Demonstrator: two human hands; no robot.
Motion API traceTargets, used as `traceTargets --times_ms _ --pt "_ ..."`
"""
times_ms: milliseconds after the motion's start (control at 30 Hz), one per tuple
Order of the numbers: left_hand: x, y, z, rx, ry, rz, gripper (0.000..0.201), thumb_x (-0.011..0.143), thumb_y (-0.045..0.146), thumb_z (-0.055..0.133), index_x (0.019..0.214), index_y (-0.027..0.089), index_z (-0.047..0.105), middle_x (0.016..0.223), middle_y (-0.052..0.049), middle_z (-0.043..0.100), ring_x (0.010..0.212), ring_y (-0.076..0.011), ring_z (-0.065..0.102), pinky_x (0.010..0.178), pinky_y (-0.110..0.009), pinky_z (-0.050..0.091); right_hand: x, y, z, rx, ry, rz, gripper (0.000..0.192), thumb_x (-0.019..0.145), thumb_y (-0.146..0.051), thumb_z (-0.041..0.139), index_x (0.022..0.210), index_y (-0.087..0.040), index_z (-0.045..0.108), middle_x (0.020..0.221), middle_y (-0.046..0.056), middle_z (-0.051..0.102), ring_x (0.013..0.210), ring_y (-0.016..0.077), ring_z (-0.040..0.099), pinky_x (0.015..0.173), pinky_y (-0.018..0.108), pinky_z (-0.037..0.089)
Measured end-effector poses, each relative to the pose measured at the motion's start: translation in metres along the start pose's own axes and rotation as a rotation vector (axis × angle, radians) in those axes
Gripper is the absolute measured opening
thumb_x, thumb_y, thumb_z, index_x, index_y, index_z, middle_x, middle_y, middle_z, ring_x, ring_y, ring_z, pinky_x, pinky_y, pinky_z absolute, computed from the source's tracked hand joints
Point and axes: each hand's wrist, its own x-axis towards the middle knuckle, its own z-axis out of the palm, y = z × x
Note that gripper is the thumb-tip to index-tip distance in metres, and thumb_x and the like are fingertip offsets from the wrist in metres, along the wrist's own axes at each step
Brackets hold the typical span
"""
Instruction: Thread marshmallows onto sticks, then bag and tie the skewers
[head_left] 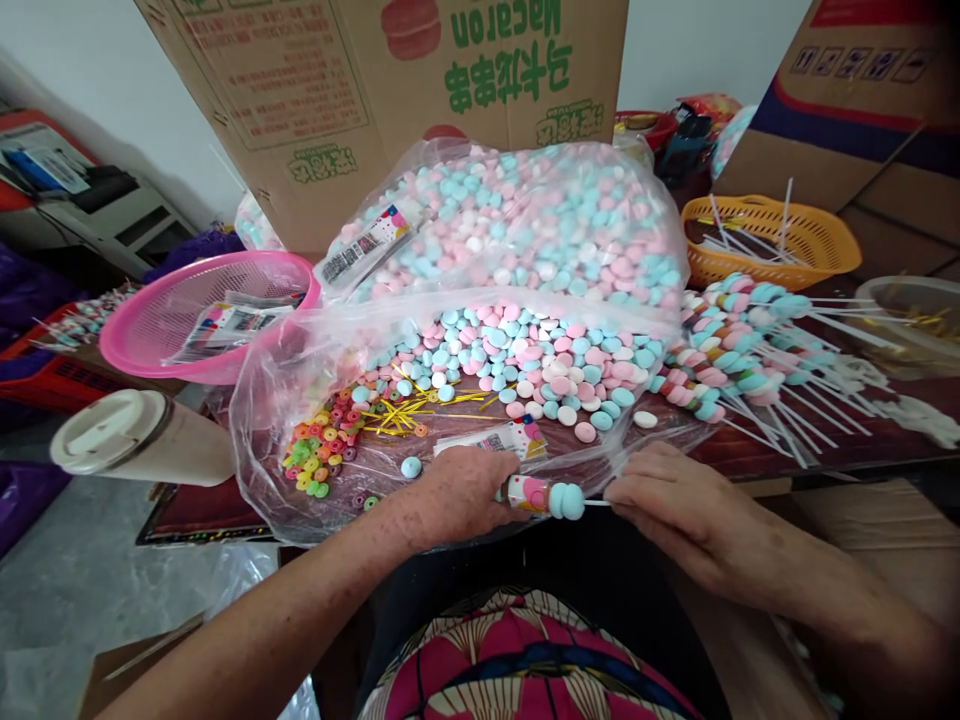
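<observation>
Between my hands lies a candy skewer with blue candies at its near end and a printed wrapper partly over it. My left hand is closed around the wrapped end, which my fingers partly hide. At the other side my right hand pinches the white stick. Just behind my left hand lie flat printed wrappers. A single blue candy is to its left, near a heap of ring candies. Gold twist ties are scattered behind.
A large clear bag spills pink, blue and white candies onto the table. Finished skewers are piled at the right, before a yellow basket with sticks. A pink basket and a lidded cup stand left. Cardboard boxes rise behind.
</observation>
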Motion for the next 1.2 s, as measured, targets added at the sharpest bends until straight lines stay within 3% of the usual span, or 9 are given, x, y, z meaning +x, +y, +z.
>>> traceTargets --times_ms 133,367,567,767,833,967,1067,1133,1200 --pt "0.001 0.001 0.003 0.044 0.024 -0.029 0.032 0.075 0.046 0.061 0.093 0.02 0.06 0.088 -0.005 0.066 0.084 -0.024 0.061 0.069 -0.03 0.043 0.007 0.006 0.01 -0.072 0.067 -0.017 0.021 0.088 -0.01 0.04 0.081 -0.016 0.059 0.073 0.004 0.061 0.071 0.0172 0.052 0.069 0.031 0.032" --pt "0.01 0.017 0.004 0.037 0.006 -0.009 0.042 0.07 0.054 0.063 0.093 0.019 0.061 0.085 -0.006 0.067 0.082 -0.0258 0.062 0.067 -0.031 0.044 0.027 -0.002 0.024 -0.077 0.001 -0.057 0.025 0.087 -0.011 0.039 0.071 -0.016 0.058 0.067 0.004 0.059 0.066 0.0168 0.049 0.069 0.033 0.032" --pt "0.019 0.021 0.008 -0.104 0.021 -0.007 0.041 0.072 0.051 0.063 0.098 0.019 0.061 0.089 -0.005 0.069 0.082 -0.0235 0.063 0.067 -0.029 0.045 0.027 0.002 0.03 -0.059 0.136 0.055 0.02 0.09 -0.019 0.042 0.08 -0.016 0.06 0.076 0.006 0.061 0.075 0.0181 0.051 0.073 0.032 0.034" --pt "0.024 0.031 0.022 -0.003 0.043 -0.12 0.031 0.084 0.042 0.047 0.092 0.018 0.065 0.084 -0.01 0.069 0.081 -0.0282 0.064 0.071 -0.037 0.047 0.031 -0.001 0.038 -0.043 0.113 0.096 0.026 0.09 -0.016 0.037 0.07 -0.017 0.054 0.068 0.004 0.058 0.068 0.0173 0.048 0.071 0.032 0.035" --pt "0.02 0.03 0.019 -0.103 0.063 -0.132 0.033 0.082 0.043 0.05 0.098 0.017 0.063 0.084 -0.01 0.069 0.081 -0.0282 0.064 0.072 -0.039 0.047 0.035 -0.001 0.043 -0.002 0.113 0.105 0.026 0.09 -0.018 0.036 0.07 -0.017 0.053 0.068 0.004 0.058 0.067 0.0165 0.049 0.07 0.032 0.036" --pt "-0.005 0.005 -0.007 -0.493 0.126 0.065 0.074 0.068 0.048 0.068 0.131 0.021 0.04 0.109 -0.008 0.063 0.096 -0.0242 0.058 0.08 -0.034 0.046 0.036 0.004 0.035 0.179 0.074 0.181 0.028 0.092 -0.025 0.037 0.068 -0.019 0.049 0.064 0.0 0.054 0.062 0.0129 0.047 0.061 0.026 0.036" --pt "-0.027 -0.018 -0.016 -0.521 -0.004 0.136 0.049 0.079 0.045 0.059 0.121 0.021 0.051 0.105 -0.005 0.062 0.094 -0.0205 0.056 0.08 -0.031 0.044 0.037 0.007 0.023 0.252 0.073 0.22 0.027 0.093 -0.026 0.037 0.069 -0.019 0.048 0.064 0.0 0.053 0.062 0.012 0.047 0.059 0.023 0.038" --pt "-0.035 -0.023 -0.009 -0.574 -0.113 0.141 0.037 0.085 0.044 0.05 0.113 0.02 0.057 0.091 -0.003 0.062 0.081 -0.0168 0.055 0.071 -0.027 0.045 0.04 0.006 0.019 0.246 0.074 0.206 0.027 0.092 -0.026 0.037 0.069 -0.019 0.048 0.065 0.0 0.053 0.062 0.0119 0.047 0.059 0.023 0.038" --pt "-0.038 -0.021 0.003 -0.732 -0.125 0.105 0.037 0.088 0.043 0.044 0.113 0.019 0.055 0.081 -0.001 0.057 0.071 -0.0133 0.052 0.062 -0.023 0.044 0.045 0.004 0.016 0.21 0.085 0.191 0.026 0.092 -0.026 0.038 0.068 -0.02 0.048 0.064 -0.001 0.053 0.061 0.0121 0.047 0.058 0.023 0.037"
